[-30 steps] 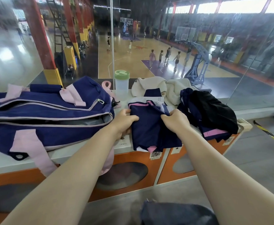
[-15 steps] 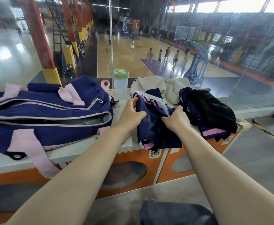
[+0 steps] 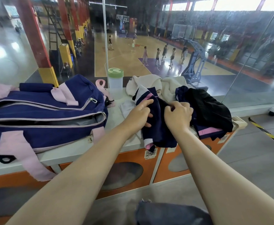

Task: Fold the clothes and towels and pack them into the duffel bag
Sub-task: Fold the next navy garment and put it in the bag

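Note:
A navy garment with pink and white trim (image 3: pixel 159 132) lies bunched on the white counter top (image 3: pixel 87 148), its lower end hanging over the front edge. My left hand (image 3: pixel 139 114) grips its left side, fingers and thumb pinching the cloth. My right hand (image 3: pixel 178 115) grips its upper right part with curled fingers. The navy duffel bag with pink straps (image 3: pixel 40 114) lies on the counter to the left, its main zip open. Cream towels (image 3: pixel 167 86) are heaped behind the garment. A black and navy pile of clothes (image 3: pixel 210 109) sits to the right.
A clear bottle with a green lid (image 3: pixel 115 82) stands behind the garment beside the bag. A glass wall (image 3: pixel 246 62) rises right behind the counter. A small white cloth (image 3: pixel 126 108) lies beside my left hand. Orange cabinet fronts (image 3: pixel 129 172) are below.
Both hands have moved further away along the garment, gathering it up; its upper edge with the pink and white trim has lifted, and the garment is more bunched than a second ago.

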